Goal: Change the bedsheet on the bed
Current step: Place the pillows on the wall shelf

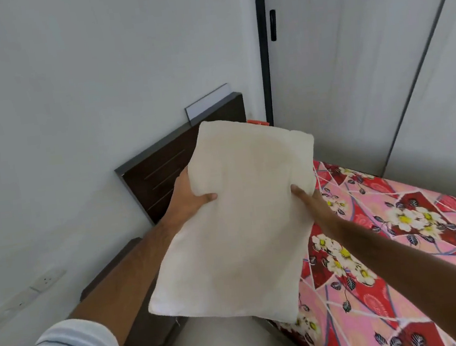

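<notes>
A bare cream pillow (241, 222) without a cover hangs in the air in front of me, over the head end of the bed. My left hand (188, 198) grips its left edge, thumb on top. On the right edge, my right hand (308, 199) holds it, thumb on the front face and fingers hidden behind. A red and pink floral bedsheet (399, 238) covers the bed at the lower right. The dark wooden headboard (164, 168) stands against the wall behind the pillow.
A dark bedside table (113, 274) sits below my left forearm by the wall. Wall sockets (45, 279) are at the lower left. Grey wardrobe doors (352, 73) with a black handle (273, 25) rise behind the bed. A small orange object (258, 122) peeks over the pillow.
</notes>
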